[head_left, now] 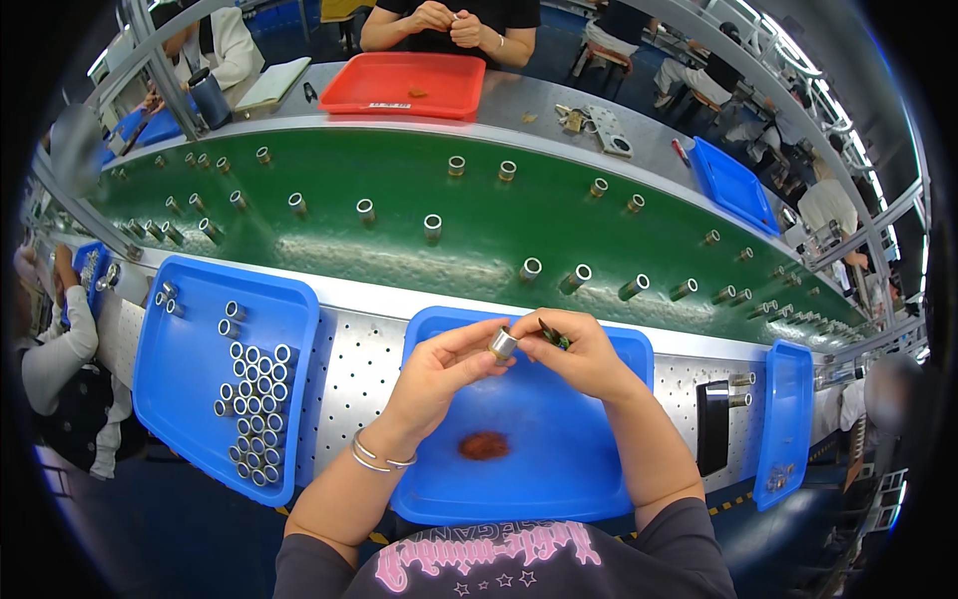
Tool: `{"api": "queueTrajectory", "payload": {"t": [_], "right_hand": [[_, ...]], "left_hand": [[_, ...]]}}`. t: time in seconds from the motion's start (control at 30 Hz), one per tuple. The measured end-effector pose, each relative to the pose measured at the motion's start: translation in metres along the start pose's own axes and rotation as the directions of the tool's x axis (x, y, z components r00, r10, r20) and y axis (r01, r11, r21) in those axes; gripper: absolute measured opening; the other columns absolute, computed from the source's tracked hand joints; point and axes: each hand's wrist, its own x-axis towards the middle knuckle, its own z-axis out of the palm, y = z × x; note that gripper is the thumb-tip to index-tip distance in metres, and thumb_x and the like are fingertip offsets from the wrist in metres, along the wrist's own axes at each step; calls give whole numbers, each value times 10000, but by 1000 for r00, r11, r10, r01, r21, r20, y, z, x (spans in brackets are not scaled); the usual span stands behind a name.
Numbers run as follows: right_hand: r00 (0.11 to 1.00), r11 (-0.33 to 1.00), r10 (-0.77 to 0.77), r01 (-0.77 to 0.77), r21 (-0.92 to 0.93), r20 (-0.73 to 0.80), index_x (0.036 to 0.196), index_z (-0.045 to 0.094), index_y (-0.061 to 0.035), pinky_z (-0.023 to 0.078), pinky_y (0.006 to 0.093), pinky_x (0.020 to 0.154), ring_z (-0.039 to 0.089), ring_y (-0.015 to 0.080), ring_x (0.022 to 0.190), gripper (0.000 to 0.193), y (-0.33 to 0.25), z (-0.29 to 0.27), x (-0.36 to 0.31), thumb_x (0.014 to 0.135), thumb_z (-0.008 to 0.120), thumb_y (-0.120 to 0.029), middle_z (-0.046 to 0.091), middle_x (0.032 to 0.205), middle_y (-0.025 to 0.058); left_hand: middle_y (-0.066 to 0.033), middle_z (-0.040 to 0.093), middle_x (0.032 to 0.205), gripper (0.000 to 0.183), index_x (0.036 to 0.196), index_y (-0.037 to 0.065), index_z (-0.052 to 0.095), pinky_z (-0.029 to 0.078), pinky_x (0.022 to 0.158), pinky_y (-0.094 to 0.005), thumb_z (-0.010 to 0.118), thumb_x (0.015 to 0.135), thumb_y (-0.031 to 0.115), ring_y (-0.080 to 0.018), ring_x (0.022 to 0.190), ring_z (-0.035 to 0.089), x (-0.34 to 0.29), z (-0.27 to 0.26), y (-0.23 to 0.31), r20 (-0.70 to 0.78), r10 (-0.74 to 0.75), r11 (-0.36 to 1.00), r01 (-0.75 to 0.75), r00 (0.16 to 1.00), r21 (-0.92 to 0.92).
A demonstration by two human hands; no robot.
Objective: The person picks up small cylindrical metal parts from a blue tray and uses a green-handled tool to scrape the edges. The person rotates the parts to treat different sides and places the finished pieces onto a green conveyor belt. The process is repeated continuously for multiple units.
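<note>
My left hand (445,367) pinches a short silvery metal sleeve (503,345) between thumb and fingertips. Close against it, my right hand (582,357) is closed around a small dark tool with some green on it (552,335); its exact kind cannot be made out. Fingertips of the right hand come up to the sleeve's upper end. Both hands are over a blue tray (559,469), whose floor carries a reddish-brown patch (484,445).
To the left, a blue tray (180,369) holds many upright metal sleeves (264,384). Beyond runs a green conveyor belt (329,245) with scattered sleeves. A black flat object (713,427) and a narrow blue tray (788,419) are at right. Across the belt, a person sits behind a red tray (399,85).
</note>
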Motion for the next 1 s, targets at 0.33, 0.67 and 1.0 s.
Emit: {"api": "queueTrajectory", "payload": {"t": [0.33, 0.67, 1.0], "right_hand": [[937, 765, -333, 203, -612, -106, 902, 624, -106, 450, 277, 503, 579, 201, 570, 277, -2, 23, -7, 635, 677, -59, 605, 745, 34], [993, 992, -3, -12, -126, -116, 860, 622, -28, 434, 217, 556, 559, 104, 618, 116, 1, 22, -10, 753, 655, -57, 615, 752, 44], [977, 957, 196, -172, 234, -80, 830, 617, -5, 348, 170, 555, 445, 18, 625, 105, 0, 14, -6, 803, 665, -95, 556, 724, -30]], "left_hand": [[-88, 556, 1077, 427, 1211, 11, 510, 490, 870, -272, 585, 797, -65, -164, 990, 570, 1, 9, -12, -121, 200, 897, -132, 972, 422], [-86, 551, 1100, 390, 1204, 19, 495, 472, 878, -284, 571, 823, -21, -170, 1014, 554, 2, 2, -10, -121, 81, 985, -61, 989, 162], [-99, 536, 1141, 445, 1279, 46, 399, 432, 917, -311, 564, 870, 103, -196, 1040, 551, 2, 3, 0, -155, -45, 988, 20, 987, -154]]}}
